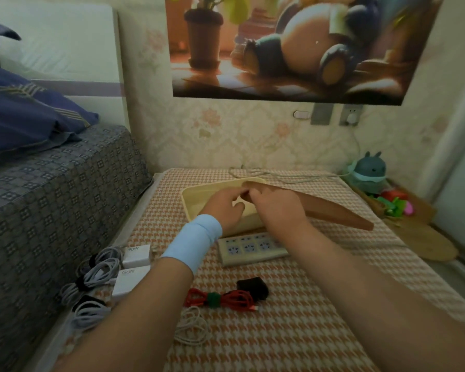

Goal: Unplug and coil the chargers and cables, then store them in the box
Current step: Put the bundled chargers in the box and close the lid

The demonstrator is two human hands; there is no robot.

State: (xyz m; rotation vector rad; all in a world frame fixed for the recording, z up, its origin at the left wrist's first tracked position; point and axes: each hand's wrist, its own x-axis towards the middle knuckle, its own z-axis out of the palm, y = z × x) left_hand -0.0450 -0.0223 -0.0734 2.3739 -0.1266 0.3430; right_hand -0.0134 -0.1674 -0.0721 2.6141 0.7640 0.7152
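**Lid held tilted over the box, coiled cables waiting on the table**

At the far left, beside the bed, lie the grey cables point(91, 280). Each is coiled and bound with a dark strap, and two white chargers point(136, 257) are attached. They look soft and light. The best hold is probably around the bound middle of the coil, so the charger does not swing.

Nearer to the camera a white cable point(192, 330) lies loosely coiled without any tie. It may fall open when lifted, so it should be taken as one whole bundle.

Next come the red cable point(223, 300), tied with a green band, and a black charger point(254, 287), small and hard. Behind them is the power strip point(253, 249), with no plug in the sockets that show.

The cream box point(193, 196) stands further back. The left hand point(223, 209) seems to pinch the left end of the brown lid point(333, 212) with bent fingers. The right hand point(275, 208) grips its near edge, fingers curled over it. The lid looks stiff and thin, and it is tilted above the box.
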